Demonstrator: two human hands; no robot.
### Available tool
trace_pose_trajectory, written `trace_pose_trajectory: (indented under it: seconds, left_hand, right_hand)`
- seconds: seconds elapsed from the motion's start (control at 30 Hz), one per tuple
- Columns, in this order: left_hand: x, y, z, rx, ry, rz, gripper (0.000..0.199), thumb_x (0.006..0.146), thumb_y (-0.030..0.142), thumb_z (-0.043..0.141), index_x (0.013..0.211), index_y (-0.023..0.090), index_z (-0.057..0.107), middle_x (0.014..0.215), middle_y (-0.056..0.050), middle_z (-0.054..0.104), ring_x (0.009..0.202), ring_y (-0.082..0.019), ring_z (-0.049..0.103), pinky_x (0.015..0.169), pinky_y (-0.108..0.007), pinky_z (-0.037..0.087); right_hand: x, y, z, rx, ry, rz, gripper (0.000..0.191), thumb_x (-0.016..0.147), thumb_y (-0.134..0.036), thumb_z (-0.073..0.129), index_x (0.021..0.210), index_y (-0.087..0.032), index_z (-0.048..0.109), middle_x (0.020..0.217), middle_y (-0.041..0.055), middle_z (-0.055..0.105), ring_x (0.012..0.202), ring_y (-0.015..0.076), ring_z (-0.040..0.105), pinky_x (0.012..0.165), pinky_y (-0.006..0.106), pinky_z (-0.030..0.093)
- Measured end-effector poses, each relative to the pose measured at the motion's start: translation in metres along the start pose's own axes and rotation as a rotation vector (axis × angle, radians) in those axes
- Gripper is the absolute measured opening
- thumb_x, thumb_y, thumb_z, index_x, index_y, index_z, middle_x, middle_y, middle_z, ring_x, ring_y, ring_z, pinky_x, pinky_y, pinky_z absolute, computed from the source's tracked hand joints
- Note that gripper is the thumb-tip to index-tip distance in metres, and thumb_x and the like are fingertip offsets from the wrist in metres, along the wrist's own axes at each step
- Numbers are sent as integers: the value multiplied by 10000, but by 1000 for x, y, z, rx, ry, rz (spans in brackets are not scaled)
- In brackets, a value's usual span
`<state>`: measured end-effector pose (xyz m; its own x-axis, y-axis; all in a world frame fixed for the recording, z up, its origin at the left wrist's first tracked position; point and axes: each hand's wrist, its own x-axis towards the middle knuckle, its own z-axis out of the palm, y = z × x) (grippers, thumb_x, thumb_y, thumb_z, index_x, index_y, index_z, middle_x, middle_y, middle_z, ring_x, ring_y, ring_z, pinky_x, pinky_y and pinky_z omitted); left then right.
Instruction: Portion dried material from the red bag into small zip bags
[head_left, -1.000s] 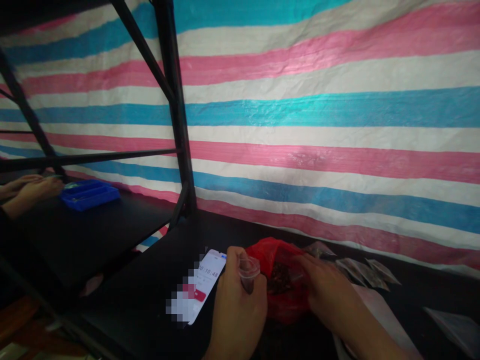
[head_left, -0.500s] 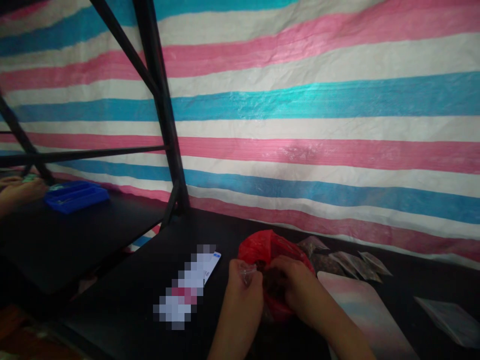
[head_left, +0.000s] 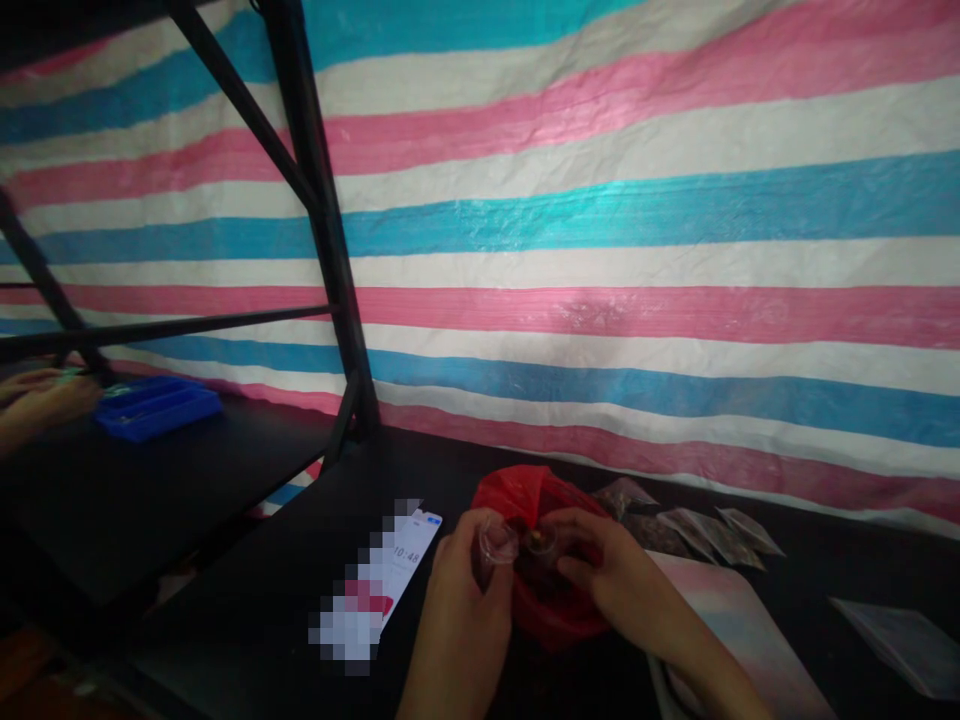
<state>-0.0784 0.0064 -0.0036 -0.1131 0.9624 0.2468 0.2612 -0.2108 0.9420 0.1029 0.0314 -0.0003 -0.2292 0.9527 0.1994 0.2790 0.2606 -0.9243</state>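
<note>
My left hand (head_left: 472, 570) is closed on a small clear plastic bag (head_left: 498, 540), whose rounded mouth stands open between thumb and fingers. Close to it on the right, my right hand (head_left: 592, 555) pinches a small clear cup-like thing (head_left: 541, 545) with brownish bits in it; its exact shape is blurred. Both hands are over a red plastic bag (head_left: 517, 492), open at the top, with dark contents mostly hidden by the hands.
Several filled clear bags (head_left: 709, 535) lie behind a pale pink-and-blue board (head_left: 739, 620). Flat clear bags (head_left: 900, 645) are at far right. A lit phone (head_left: 409, 555) lies left. Another person's hands (head_left: 49, 395) work beside a blue tray (head_left: 157, 410). A black metal post (head_left: 330, 240) rises between tables.
My right hand has come up out of the red bag, bringing the small cup-like thing with brownish bits into sight. The clear bag's mouth in my left hand now looks wider.
</note>
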Motion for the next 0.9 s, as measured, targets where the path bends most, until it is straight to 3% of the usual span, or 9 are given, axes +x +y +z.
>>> trace_pose_trajectory:
  seconds: [0.13,0.2,0.3,0.47,0.7,0.9]
  left_hand:
    - [-2,-14,2,93,-28,12,329,1005,411,515,1256,258,661,1143,-118,696,1083,-333,650,964,-480,481]
    - [-4,-20,6,130,-21,26,352,995,358,527,1313,269,650,1189,-126,696,1108,-347,643,989,-512,469]
    - [-8,-22,13,138,-19,67,340,965,273,538,1284,256,657,1163,-132,687,1068,-346,638,953,-515,484]
    - [-12,-21,22,116,-26,97,341,936,219,540,1264,243,633,1130,-119,648,1042,-327,623,920,-488,491]
    - [-9,-24,22,75,-66,13,298,991,402,564,1232,234,609,1200,-125,631,1142,-337,594,982,-507,482]
    - [-7,-27,17,-34,-23,5,323,962,415,635,1237,247,627,1239,-110,616,1189,-319,590,1020,-493,499]
  right_hand:
    - [-2,-15,-11,43,10,-51,319,791,-131,639,1074,-214,759,1079,72,825,1033,254,776,997,438,586]
    - [-4,-24,-12,21,16,-79,286,817,-146,633,1062,-221,761,1070,63,823,1024,243,770,998,424,583]
    - [-8,-35,-7,-49,41,-95,274,853,-140,607,1054,-235,766,1083,51,812,1017,227,757,997,396,573]
    - [-11,-45,7,-251,7,-190,428,856,-5,506,1054,-264,784,1141,42,775,1079,205,723,1018,358,546]
    - [-12,-58,13,-523,-76,-251,610,809,86,481,1164,-292,803,1205,43,720,1092,228,712,985,391,556]
    - [-13,-57,15,-487,-43,-280,696,808,107,453,1242,-330,778,1301,23,704,1154,196,696,1021,351,543]
